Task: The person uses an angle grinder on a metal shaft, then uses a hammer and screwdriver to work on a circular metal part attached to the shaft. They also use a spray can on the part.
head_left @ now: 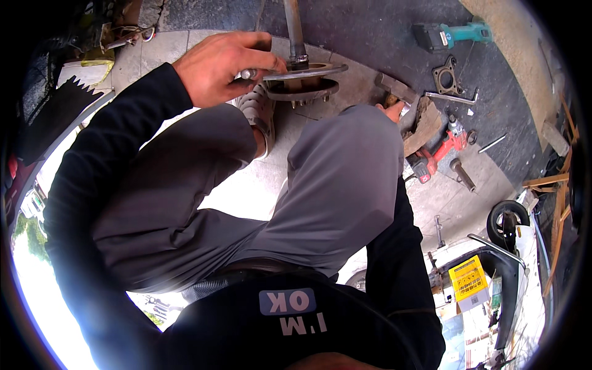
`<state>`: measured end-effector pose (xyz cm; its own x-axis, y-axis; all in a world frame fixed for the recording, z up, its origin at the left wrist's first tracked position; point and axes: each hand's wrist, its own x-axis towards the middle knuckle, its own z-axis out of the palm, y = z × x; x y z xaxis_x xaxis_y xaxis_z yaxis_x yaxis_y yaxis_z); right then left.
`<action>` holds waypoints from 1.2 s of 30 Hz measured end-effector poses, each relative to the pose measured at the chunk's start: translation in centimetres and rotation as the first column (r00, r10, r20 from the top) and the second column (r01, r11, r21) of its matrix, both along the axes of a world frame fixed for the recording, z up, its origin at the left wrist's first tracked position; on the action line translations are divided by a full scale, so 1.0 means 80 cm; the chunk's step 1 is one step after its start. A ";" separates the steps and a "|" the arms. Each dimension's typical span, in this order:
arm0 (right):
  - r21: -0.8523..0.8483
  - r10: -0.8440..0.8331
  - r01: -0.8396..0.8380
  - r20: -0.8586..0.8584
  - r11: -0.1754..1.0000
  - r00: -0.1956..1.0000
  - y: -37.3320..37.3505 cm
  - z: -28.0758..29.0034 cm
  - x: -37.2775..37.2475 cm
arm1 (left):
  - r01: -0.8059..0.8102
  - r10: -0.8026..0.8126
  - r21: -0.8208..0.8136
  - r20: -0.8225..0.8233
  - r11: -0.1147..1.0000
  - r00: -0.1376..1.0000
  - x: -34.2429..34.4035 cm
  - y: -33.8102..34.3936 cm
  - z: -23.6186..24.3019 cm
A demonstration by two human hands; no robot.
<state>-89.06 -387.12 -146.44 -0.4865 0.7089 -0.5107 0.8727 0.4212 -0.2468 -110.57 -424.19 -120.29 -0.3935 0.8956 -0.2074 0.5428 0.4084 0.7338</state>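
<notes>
A metal axle shaft (295, 28) stands upright ahead of me, with two round flanges (305, 73) near its lower end and short studs under the lower one. My left hand (225, 65) is at the left edge of the upper flange, thumb and fingers closed round a small silver metal piece (248, 74); its exact kind is unclear. Past my right knee, my right hand (392, 111) is closed round a hammer (398, 88), whose metal head shows beyond the fingers. The knee hides most of that hand.
Beside the hammer lies a rough brown block (424, 126). Farther right are a red cordless impact wrench (441, 151), a metal tube (462, 175), an L-shaped wrench (453, 97), a square metal bracket (444, 79) and a teal cordless tool (455, 36). A yellow-topped box (470, 279) stands lower right.
</notes>
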 end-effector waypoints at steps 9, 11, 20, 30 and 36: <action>0.019 -0.016 0.016 0.005 1.000 1.000 0.002 -0.010 0.001 | 0.000 0.000 -0.004 -0.008 1.000 1.000 0.000 0.000 -0.002; 0.014 -0.019 0.019 0.011 1.000 1.000 0.001 -0.007 0.000 | 0.003 -0.003 0.000 -0.016 1.000 1.000 0.000 0.000 0.000; 0.005 -0.030 0.030 0.015 1.000 0.999 0.000 -0.004 -0.005 | 0.016 -0.016 -0.018 -0.007 1.000 1.000 -0.003 -0.002 -0.004; -0.088 0.137 -0.153 -0.161 0.984 0.977 0.060 0.010 -0.003 | -0.023 0.023 0.083 -0.002 0.996 1.000 -0.012 0.014 -0.021; -0.619 -0.170 -0.233 -0.520 0.750 0.837 0.002 0.232 -0.066 | 0.049 -0.051 -0.067 -0.023 0.997 0.998 -0.010 0.044 -0.021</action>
